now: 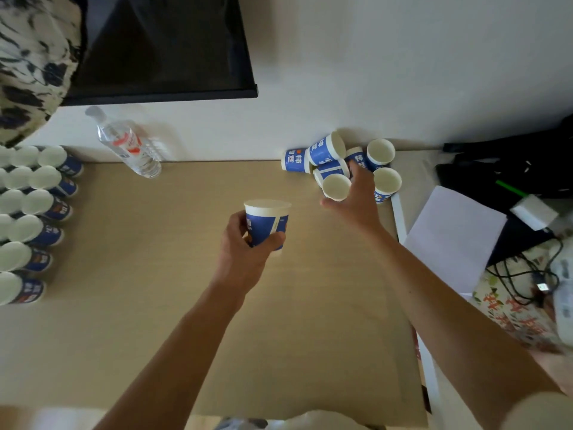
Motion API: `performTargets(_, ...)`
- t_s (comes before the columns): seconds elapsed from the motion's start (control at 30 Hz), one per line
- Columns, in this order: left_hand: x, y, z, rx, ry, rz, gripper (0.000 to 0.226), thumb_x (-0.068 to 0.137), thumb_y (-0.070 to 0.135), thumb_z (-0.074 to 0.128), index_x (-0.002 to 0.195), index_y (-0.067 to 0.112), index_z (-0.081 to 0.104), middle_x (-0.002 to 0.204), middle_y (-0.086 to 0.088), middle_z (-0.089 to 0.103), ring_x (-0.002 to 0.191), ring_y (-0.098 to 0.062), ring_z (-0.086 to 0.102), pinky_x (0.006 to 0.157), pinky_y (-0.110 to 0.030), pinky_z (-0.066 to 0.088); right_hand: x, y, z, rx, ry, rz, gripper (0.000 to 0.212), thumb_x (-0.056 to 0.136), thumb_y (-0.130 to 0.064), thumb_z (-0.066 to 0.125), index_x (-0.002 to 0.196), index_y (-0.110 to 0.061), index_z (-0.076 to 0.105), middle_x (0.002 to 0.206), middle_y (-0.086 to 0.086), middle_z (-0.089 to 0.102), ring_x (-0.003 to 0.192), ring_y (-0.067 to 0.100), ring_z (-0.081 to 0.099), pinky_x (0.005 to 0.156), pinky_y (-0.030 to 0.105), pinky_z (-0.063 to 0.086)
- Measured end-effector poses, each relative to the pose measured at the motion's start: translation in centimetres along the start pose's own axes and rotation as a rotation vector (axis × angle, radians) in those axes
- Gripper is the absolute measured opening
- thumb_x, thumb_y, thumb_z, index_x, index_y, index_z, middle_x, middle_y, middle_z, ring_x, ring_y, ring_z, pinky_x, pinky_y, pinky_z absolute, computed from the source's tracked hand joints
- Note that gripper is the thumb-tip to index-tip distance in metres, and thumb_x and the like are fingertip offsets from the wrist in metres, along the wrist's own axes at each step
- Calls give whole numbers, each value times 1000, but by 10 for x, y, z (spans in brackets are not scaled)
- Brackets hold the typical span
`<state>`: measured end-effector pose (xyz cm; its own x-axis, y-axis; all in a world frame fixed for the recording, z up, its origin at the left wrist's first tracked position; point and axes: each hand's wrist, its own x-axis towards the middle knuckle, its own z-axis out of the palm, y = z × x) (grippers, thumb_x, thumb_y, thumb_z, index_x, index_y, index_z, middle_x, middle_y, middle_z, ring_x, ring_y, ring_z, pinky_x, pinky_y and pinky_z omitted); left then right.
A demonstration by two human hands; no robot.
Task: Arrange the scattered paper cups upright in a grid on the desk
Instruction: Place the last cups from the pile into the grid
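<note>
My left hand [248,246] grips a blue and white paper cup [267,220] upright above the middle of the beige desk [155,305]. My right hand [356,197] reaches into a pile of several scattered cups [322,153] at the far right of the desk. Its thumb and fingers lie around one upright cup [336,186] in that pile. Some cups in the pile lie on their sides, others stand upright. At the left edge, several upright cups [37,203] stand in neat rows.
A clear water bottle [127,144] stands at the back left near the wall. A black monitor [161,48] hangs above. White paper [455,237], black cables [527,280], a black bag [511,162] and a patterned book [511,315] lie to the right of the desk.
</note>
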<state>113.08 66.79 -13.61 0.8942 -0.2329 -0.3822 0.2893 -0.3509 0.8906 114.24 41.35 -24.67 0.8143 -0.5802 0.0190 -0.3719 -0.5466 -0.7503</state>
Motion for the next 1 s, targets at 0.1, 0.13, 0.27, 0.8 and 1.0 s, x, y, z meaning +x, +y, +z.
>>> performTargets(0.1, -5, -7, -3, -17, 6, -6, 69, 60, 23, 81, 124, 16, 54, 114, -4, 70, 103, -24, 69, 79, -30, 58, 2, 11, 20, -170, -12, 95, 104, 60, -45, 87, 143, -9, 37, 137, 13, 48, 131, 32, 42, 102, 46, 45)
performTargets(0.13, -7, -9, -4, -23, 9, -3, 72, 58, 22, 80, 124, 16, 53, 115, -5, 69, 104, -24, 69, 81, -33, 58, 2, 16, 25, -191, -13, 123, 108, 60, -47, 88, 146, -9, 33, 143, 14, 44, 136, 32, 38, 104, 48, 44)
performTargets(0.27, -10, -17, -13, -39, 44, 8, 83, 47, 32, 81, 122, 17, 51, 116, -9, 68, 105, -27, 67, 87, -46, 57, 4, 20, 43, -209, 21, 203, 107, 66, -49, 87, 148, -11, 29, 147, 14, 40, 136, 33, 40, 101, 51, 47)
performTargets(0.8, -62, -52, -71, 5, 255, 65, 69, 64, 45, 80, 123, 30, 47, 110, 11, 65, 95, -14, 64, 82, -36, 56, -77, -62, 47, 454, 78, 88, 61, 70, -12, 87, 120, -9, 53, 103, -8, 61, 85, -10, 59, 70, 3, 42)
performTargets(1.0, -89, -70, -132, -25, 333, 139, 58, 72, 51, 73, 124, 35, 53, 110, 12, 67, 98, -19, 64, 88, -40, 56, -166, -129, 66, 604, -98, 16, 55, 73, -6, 87, 118, -18, 58, 108, -11, 66, 92, -1, 64, 76, 12, 50)
